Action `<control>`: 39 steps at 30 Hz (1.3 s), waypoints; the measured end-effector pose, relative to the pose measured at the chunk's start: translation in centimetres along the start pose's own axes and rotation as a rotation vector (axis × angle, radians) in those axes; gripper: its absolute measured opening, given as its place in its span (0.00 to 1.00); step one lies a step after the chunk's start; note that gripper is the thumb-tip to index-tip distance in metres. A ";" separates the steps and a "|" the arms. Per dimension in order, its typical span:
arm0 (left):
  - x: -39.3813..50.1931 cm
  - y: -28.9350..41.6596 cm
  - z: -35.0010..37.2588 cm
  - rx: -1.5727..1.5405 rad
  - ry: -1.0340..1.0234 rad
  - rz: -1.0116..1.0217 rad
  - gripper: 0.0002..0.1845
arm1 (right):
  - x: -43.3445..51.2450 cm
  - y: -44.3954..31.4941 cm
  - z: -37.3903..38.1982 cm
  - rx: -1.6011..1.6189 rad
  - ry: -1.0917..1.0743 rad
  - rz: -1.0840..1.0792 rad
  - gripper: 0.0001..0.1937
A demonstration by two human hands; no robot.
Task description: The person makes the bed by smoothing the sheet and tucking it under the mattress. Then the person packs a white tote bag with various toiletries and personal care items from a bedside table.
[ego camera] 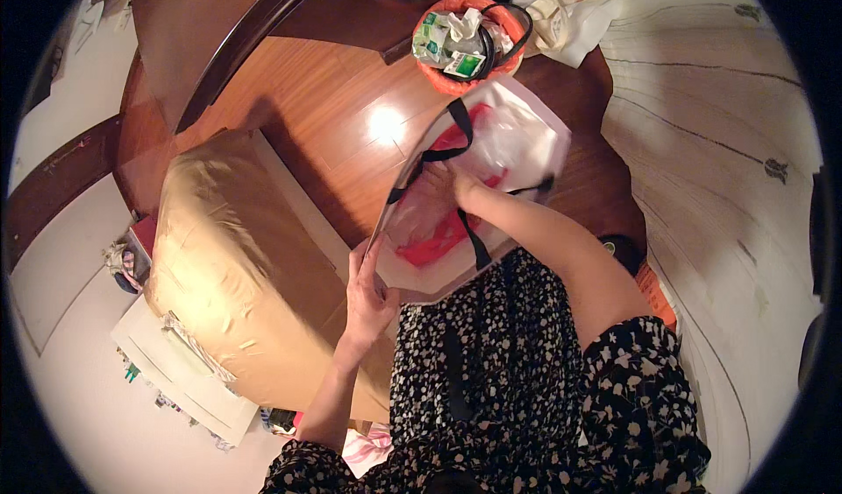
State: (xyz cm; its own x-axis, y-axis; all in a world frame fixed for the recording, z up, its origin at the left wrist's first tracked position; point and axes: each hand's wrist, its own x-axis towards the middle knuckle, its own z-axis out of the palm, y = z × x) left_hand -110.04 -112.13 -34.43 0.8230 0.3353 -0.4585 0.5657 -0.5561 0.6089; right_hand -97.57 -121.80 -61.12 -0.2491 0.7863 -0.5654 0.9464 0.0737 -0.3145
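Note:
A white carrier bag (427,290) with black straps (466,125) is held tilted in front of my lap. My left hand (370,300) grips its near left rim, thumb on the inside and fingers along the outer face. Through the bag's mouth reaches my right hand (439,185), among clear and red plastic (431,247) that looks like a crumpled plastic bag. The right fingertips are blurred and partly hidden by the plastic, so I cannot see whether they hold it. More clear plastic (490,142) shows in the far part of the bag.
A bin with an orange liner (437,85), full of wrappers and a black cable or strap (528,30), stands just beyond the bag. A bulky tan-covered piece (217,231) rises on the left. At right hangs a pale curtain (697,119). Wooden flooring (309,92) lies between.

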 end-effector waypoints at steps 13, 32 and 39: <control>-1.9 -0.9 -1.0 0.033 -0.113 0.097 0.36 | -1.1 -1.6 7.3 0.667 0.010 0.425 0.20; 2.5 1.4 -1.8 0.079 -0.369 0.099 0.36 | -5.7 -6.3 11.7 0.398 0.149 0.433 0.18; 3.8 1.9 -0.3 0.073 -0.370 0.140 0.35 | -5.1 -9.7 11.8 0.542 0.124 0.502 0.12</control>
State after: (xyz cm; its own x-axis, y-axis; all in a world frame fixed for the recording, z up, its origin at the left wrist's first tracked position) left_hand -105.86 -111.68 -34.79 0.8106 -0.0362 -0.5845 0.4333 -0.6343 0.6403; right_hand -107.85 -133.76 -64.17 0.2410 0.7117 -0.6598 0.6985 -0.5992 -0.3912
